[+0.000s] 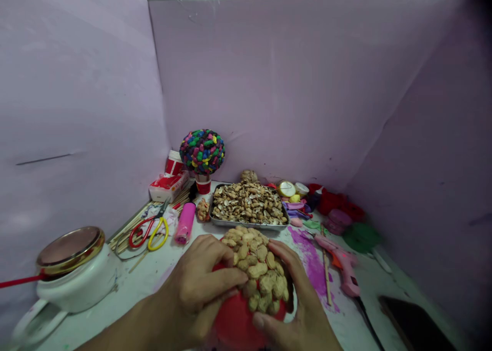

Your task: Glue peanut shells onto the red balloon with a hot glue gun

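A red ball-like form (240, 323), its upper part covered with peanut shells (258, 271), is in front of me at the bottom middle. My right hand (303, 294) wraps round its right side, with the thumb low on the red surface. My left hand (203, 284) is closed at the left side of the ball. Its forefinger and thumb come together at the edge of the shells, and what they pinch, if anything, is hidden. Just behind the ball stands a metal tray (246, 225) heaped with loose peanut shells (249, 202).
Scissors (149, 233), a pink roll (185, 223) and a white pot (79, 284) stand to the left. A multicoloured ball tree (202, 152) rises behind. On the right lie a pink glue gun (342, 264) with its cord, a wooden stick (327, 282) and a dark phone (415, 323).
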Demonstrator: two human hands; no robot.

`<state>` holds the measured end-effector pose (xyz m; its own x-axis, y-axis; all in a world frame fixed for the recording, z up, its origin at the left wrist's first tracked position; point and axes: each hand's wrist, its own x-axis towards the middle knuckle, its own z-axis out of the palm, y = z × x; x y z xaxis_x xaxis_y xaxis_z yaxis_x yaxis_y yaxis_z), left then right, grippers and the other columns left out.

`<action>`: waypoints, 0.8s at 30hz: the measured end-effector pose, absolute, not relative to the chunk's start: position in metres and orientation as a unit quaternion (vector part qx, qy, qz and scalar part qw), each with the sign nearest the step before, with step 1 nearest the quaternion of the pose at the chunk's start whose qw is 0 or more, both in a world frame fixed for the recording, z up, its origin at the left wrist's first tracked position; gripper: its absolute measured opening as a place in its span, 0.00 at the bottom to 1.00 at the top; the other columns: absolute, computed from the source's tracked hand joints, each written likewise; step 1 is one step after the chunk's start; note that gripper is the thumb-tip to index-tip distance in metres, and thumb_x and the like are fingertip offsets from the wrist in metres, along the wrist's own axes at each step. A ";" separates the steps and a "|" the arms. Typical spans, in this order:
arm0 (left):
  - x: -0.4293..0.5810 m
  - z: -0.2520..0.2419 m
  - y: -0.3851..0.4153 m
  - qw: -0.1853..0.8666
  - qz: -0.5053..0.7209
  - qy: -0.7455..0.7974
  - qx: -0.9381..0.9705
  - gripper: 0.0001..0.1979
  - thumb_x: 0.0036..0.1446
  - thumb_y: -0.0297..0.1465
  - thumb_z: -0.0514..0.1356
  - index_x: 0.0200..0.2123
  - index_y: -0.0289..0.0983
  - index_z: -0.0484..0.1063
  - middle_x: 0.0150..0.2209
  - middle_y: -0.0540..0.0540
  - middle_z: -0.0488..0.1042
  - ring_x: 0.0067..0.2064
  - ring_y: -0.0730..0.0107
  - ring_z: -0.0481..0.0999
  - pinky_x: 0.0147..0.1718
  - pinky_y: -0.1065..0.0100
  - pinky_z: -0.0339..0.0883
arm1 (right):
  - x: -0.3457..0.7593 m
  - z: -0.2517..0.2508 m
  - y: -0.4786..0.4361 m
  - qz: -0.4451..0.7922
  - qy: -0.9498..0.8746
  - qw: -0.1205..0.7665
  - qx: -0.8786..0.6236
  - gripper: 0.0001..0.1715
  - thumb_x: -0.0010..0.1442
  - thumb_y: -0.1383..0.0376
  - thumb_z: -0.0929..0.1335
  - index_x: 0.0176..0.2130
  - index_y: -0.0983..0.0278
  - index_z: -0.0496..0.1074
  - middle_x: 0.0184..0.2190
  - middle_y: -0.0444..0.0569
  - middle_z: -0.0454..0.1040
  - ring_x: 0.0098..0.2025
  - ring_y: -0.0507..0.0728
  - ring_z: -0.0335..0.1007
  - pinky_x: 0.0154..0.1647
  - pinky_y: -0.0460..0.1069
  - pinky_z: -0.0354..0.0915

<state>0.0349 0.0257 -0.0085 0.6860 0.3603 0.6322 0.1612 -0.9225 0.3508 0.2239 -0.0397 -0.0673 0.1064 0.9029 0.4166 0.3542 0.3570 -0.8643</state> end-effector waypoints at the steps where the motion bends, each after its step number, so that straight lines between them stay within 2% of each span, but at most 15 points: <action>1: 0.034 -0.008 0.026 0.150 0.366 0.143 0.907 0.13 0.55 0.23 0.51 0.42 0.39 0.69 0.34 0.44 0.67 0.36 0.66 0.66 0.35 0.62 0.64 | 0.225 -0.068 -0.039 0.262 -0.613 0.547 -0.506 0.43 0.43 0.57 0.72 0.55 0.56 0.54 0.58 0.52 0.56 0.59 0.67 0.54 0.58 0.60 0.54; 5: 0.028 -0.009 0.030 0.217 0.359 0.154 0.895 0.17 0.56 0.26 0.54 0.49 0.40 0.65 0.43 0.42 0.67 0.44 0.64 0.67 0.42 0.61 0.66 | 0.229 -0.069 -0.035 0.352 -0.571 0.564 -0.481 0.45 0.42 0.50 0.72 0.55 0.56 0.54 0.56 0.53 0.61 0.56 0.66 0.61 0.55 0.58 0.59; 7: 0.027 -0.011 0.032 0.223 0.353 0.186 0.890 0.19 0.55 0.29 0.55 0.52 0.41 0.63 0.49 0.41 0.64 0.50 0.60 0.65 0.47 0.57 0.63 | 0.231 -0.069 -0.033 0.403 -0.549 0.574 -0.454 0.45 0.42 0.49 0.72 0.55 0.56 0.55 0.56 0.52 0.64 0.55 0.65 0.62 0.53 0.58 0.61; 10: 0.029 -0.015 0.033 0.220 0.314 0.229 0.895 0.28 0.52 0.35 0.58 0.56 0.41 0.58 0.57 0.39 0.57 0.57 0.53 0.58 0.52 0.49 0.58 | 0.235 -0.070 -0.029 0.446 -0.537 0.591 -0.404 0.45 0.41 0.48 0.72 0.54 0.56 0.57 0.55 0.52 0.66 0.55 0.66 0.62 0.53 0.59 0.61; 12: 0.032 -0.017 0.033 0.224 0.284 0.236 0.902 0.31 0.50 0.37 0.59 0.58 0.41 0.56 0.59 0.38 0.55 0.58 0.50 0.57 0.52 0.47 0.57 | 0.240 -0.071 -0.028 0.450 -0.553 0.574 -0.402 0.46 0.42 0.47 0.71 0.56 0.56 0.56 0.57 0.53 0.64 0.57 0.66 0.59 0.55 0.60 0.58; 17: 0.037 -0.022 0.026 0.201 0.274 0.257 0.905 0.31 0.50 0.37 0.60 0.57 0.41 0.57 0.59 0.38 0.54 0.58 0.50 0.56 0.52 0.48 0.58 | 0.248 -0.067 -0.037 0.362 -0.604 0.515 -0.490 0.44 0.45 0.41 0.65 0.57 0.55 0.57 0.63 0.52 0.51 0.64 0.67 0.43 0.59 0.63 0.49; 20: 0.039 -0.026 0.020 0.181 0.304 0.268 0.896 0.29 0.52 0.40 0.58 0.57 0.41 0.57 0.59 0.38 0.54 0.59 0.49 0.56 0.53 0.47 0.58 | 0.239 -0.060 -0.047 0.258 -0.622 0.502 -0.543 0.44 0.46 0.41 0.65 0.57 0.52 0.54 0.63 0.51 0.50 0.63 0.67 0.43 0.59 0.63 0.50; 24: 0.042 -0.029 0.013 0.148 0.327 0.264 0.895 0.27 0.52 0.40 0.57 0.55 0.39 0.59 0.58 0.38 0.56 0.57 0.50 0.59 0.51 0.50 0.61 | 0.220 -0.057 -0.051 0.169 -0.631 0.495 -0.572 0.43 0.47 0.48 0.69 0.58 0.53 0.50 0.60 0.51 0.53 0.61 0.67 0.48 0.58 0.62 0.52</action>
